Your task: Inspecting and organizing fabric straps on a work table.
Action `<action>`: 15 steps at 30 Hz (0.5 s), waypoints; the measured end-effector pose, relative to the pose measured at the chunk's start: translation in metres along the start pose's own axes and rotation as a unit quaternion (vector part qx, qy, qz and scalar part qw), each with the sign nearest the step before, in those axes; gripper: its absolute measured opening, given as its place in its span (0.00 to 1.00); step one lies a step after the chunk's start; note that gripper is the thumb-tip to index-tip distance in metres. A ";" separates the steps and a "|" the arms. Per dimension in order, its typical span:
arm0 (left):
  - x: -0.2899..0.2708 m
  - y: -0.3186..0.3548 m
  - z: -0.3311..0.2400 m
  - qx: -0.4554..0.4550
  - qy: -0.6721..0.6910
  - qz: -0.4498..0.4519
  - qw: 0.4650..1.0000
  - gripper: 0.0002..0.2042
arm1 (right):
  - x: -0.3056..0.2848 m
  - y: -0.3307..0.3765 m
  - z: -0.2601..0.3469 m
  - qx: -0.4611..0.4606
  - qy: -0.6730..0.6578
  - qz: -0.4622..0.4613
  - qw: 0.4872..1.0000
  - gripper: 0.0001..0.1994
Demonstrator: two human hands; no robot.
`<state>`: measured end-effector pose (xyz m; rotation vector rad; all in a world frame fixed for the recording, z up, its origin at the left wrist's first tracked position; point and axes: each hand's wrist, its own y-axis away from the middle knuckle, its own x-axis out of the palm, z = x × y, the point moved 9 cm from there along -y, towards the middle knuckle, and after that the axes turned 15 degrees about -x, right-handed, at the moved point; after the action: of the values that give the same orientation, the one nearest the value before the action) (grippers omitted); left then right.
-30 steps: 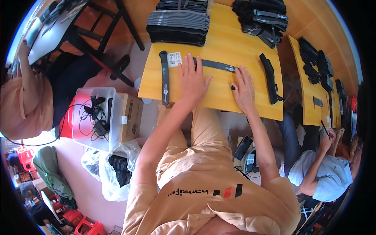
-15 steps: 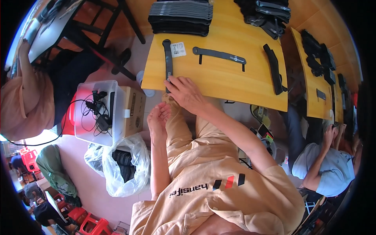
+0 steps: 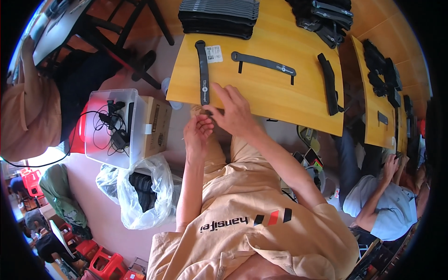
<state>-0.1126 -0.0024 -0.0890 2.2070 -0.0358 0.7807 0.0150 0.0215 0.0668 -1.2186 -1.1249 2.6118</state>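
Note:
A dark grey strap (image 3: 203,70) with a slotted end lies lengthwise on the yellow table (image 3: 275,100), its near end at the front edge. Just off that edge, my left hand (image 3: 198,133) is closed, palm up with fingers curled; whatever they may hold is too small to make out. My right hand (image 3: 237,114) is open beside the strap, index finger stretched over the table and thumb close to the left fingertips. Across the table's middle lies a second grey strap (image 3: 263,63) with two short black strips under it. A folded black strap (image 3: 329,84) rests at the right.
A stack of straps (image 3: 217,18) and a heap of dark straps (image 3: 322,21) occupy the far side. A white label (image 3: 214,54) lies by the first strap. Left of my legs are a clear bin (image 3: 133,133) with cables, a carton (image 3: 156,126) and a plastic bag (image 3: 161,191). Other people sit at both sides.
My right hand has lifted off the near end of the left strap and shifted right. My left hand has risen toward the table edge, closer to the right hand.

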 end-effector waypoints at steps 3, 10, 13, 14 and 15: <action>-0.006 0.002 0.000 0.016 0.027 -0.004 0.999 0.18 | 0.022 -0.007 -0.001 0.022 0.044 0.002 0.999 0.23; 0.022 0.016 -0.009 0.017 0.002 0.034 0.999 0.16 | 0.011 0.018 -0.020 0.135 -0.040 -0.001 0.990 0.16; 0.050 0.023 -0.005 -0.005 -0.005 0.077 0.997 0.15 | -0.002 0.043 -0.022 0.281 -0.251 -0.019 0.926 0.13; 0.057 0.023 -0.002 -0.016 0.000 0.097 0.995 0.15 | -0.001 0.053 -0.021 0.302 -0.291 -0.020 0.907 0.12; 0.057 0.023 -0.002 -0.017 0.003 0.097 0.995 0.15 | -0.005 0.058 -0.017 0.303 -0.290 -0.018 0.908 0.12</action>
<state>-0.0737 -0.0047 -0.0419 2.1907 -0.2632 0.8852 0.0445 -0.0126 0.0256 -0.3004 -0.2680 3.0133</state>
